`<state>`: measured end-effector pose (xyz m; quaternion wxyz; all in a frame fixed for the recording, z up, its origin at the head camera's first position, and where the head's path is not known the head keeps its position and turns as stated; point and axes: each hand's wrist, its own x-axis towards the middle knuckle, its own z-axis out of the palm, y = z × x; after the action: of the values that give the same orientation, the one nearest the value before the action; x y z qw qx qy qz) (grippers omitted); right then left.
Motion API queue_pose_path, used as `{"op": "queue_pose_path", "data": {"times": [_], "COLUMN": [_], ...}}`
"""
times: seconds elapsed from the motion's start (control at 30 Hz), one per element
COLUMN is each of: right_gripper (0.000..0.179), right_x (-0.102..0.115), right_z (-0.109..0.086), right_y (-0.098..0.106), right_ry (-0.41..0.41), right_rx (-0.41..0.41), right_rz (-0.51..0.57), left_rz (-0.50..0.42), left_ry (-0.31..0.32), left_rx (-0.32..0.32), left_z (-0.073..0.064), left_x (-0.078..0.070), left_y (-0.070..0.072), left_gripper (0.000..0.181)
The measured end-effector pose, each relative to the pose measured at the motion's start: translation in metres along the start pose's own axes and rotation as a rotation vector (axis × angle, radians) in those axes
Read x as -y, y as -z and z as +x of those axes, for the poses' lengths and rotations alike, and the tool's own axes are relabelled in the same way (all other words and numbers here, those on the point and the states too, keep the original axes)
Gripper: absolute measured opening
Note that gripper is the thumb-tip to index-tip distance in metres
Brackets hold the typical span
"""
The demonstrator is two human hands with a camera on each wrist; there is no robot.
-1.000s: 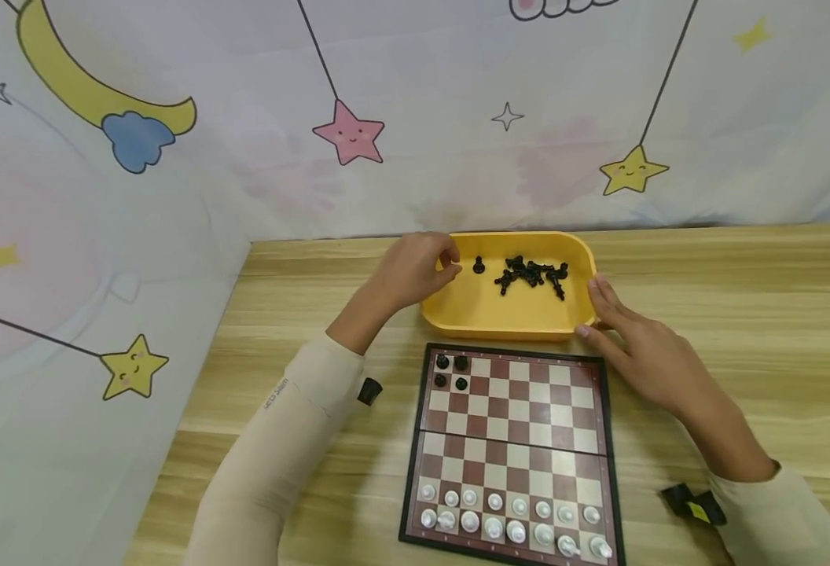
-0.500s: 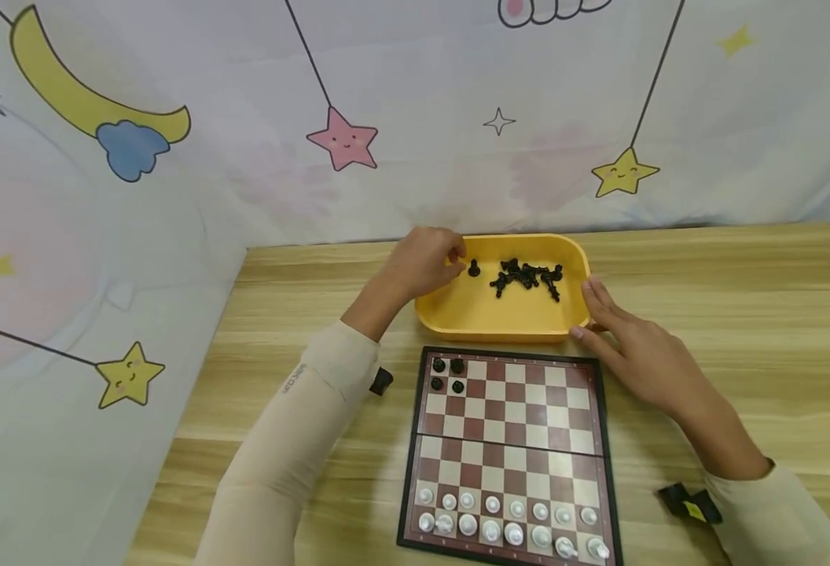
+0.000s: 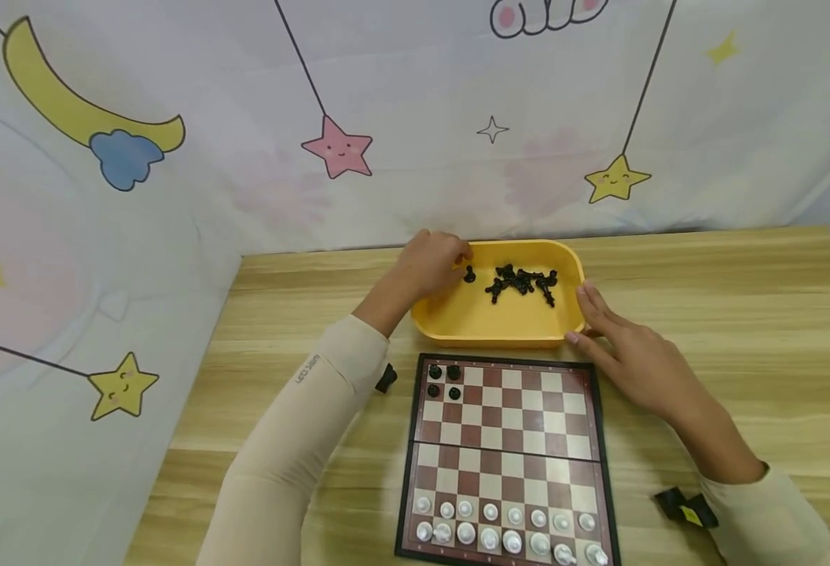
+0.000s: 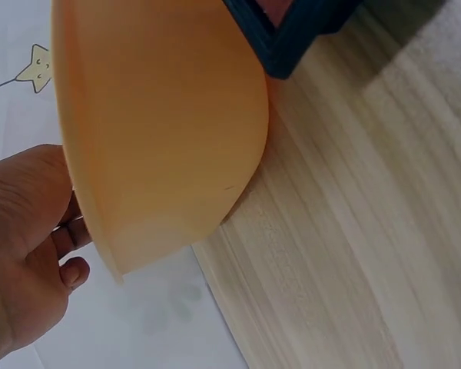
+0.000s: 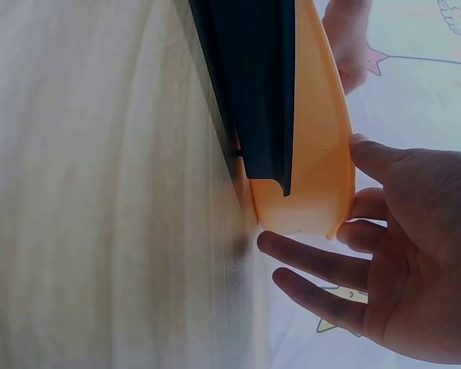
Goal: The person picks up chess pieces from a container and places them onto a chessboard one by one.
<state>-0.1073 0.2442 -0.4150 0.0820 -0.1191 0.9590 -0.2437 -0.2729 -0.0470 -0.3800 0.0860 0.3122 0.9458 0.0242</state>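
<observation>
In the head view my left hand (image 3: 432, 263) reaches over the left end of a yellow tray (image 3: 500, 321). Its loosely bent fingertips are beside a small black chess piece (image 3: 469, 274), which lies on the tray floor. Contact with it cannot be made out. The left wrist view hides the fingertips behind the tray wall (image 4: 169, 138). More black chess pieces (image 3: 521, 281) lie in a heap to the right. My right hand (image 3: 637, 362) rests against the tray's right end; the right wrist view shows its thumb at the rim and its fingers spread.
A chessboard (image 3: 507, 420) lies just in front of the tray. Several black pieces (image 3: 445, 381) stand at its far left corner, and two rows of white pieces (image 3: 503, 527) line the near side. A patterned cloth (image 3: 415, 189) hangs behind the wooden table (image 3: 726, 314).
My left hand has moved slightly right and farther into the tray, closer to the lone black piece. My right hand stays against the tray. The head view has shifted a little.
</observation>
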Motion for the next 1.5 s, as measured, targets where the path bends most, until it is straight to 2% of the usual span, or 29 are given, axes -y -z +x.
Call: {"op": "queue_pose_path", "data": {"times": [0.27,0.53,0.73,0.93,1.07,1.23,1.5], "right_gripper": [0.075,0.075,0.074,0.075,0.074,0.074,0.074], "right_x": [0.0,0.0,0.0,0.0,0.001,0.0,0.001], "right_z": [-0.001,-0.002,-0.002,-0.001,-0.002,-0.002,-0.001], "right_y": [0.0,0.0,0.0,0.0,0.0,-0.001,-0.001], "right_ry": [-0.008,-0.007,0.005,0.003,0.007,0.006,0.009], "right_rx": [0.001,0.005,-0.01,-0.002,-0.01,-0.016,-0.015], "right_rz": [-0.002,-0.003,-0.006,-0.005,0.0,0.004,-0.004], "left_rz": [0.03,0.055,0.064,0.045,0.039,0.037,0.001], "left_ry": [-0.02,-0.022,-0.02,-0.026,-0.026,-0.055,-0.049], "left_rx": [0.02,0.003,-0.037,-0.046,-0.094,-0.153,-0.189], "left_z": [0.005,0.006,0.001,-0.006,-0.012,-0.019,-0.03], "left_x": [-0.004,-0.009,-0.008,-0.006,-0.005,-0.005,-0.008], "left_y": [-0.007,-0.013,-0.017,-0.015,-0.013,-0.011,-0.006], "left_gripper": [0.027,0.023,0.022,0.023,0.021,0.018,0.018]}}
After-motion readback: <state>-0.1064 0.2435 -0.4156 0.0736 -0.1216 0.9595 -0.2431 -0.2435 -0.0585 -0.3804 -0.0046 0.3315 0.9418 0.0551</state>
